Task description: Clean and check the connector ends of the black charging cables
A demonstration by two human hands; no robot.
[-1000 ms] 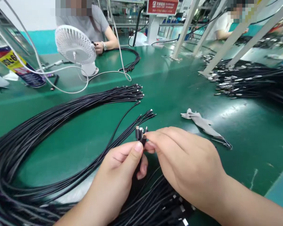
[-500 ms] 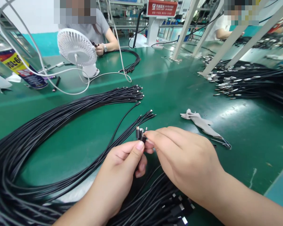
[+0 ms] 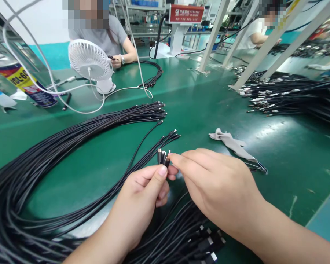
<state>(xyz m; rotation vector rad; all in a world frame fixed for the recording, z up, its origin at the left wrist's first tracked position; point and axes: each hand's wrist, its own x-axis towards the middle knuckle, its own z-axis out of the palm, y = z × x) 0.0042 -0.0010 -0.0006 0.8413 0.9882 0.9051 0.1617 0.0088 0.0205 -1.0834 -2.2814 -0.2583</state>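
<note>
My left hand [image 3: 144, 196] is closed on several black USB cables [image 3: 160, 157], with their metal-tipped plugs sticking up past the thumb. Against the tip of one plug, the fingertips of my right hand [image 3: 211, 179] are pinched together; its thumb is mostly hidden. A long looped bundle of black cables [image 3: 63, 143] lies to the left, its plug ends pointing right. Below my hands, a heap of cables [image 3: 178, 234] has larger metal plugs showing at the bottom edge.
Right of my hands lies a grey cloth strip [image 3: 233, 145] with a thin metal tool [image 3: 260, 167]. A white fan [image 3: 90, 60], a spray can [image 3: 30, 86] and a white cord stand ahead. More cables [image 3: 280, 93] are piled at right by posts. Two people sit across the green table [image 3: 198, 99].
My hands stay together at the plugs, with only a slight shift of the fingers. The whole view has moved a little.
</note>
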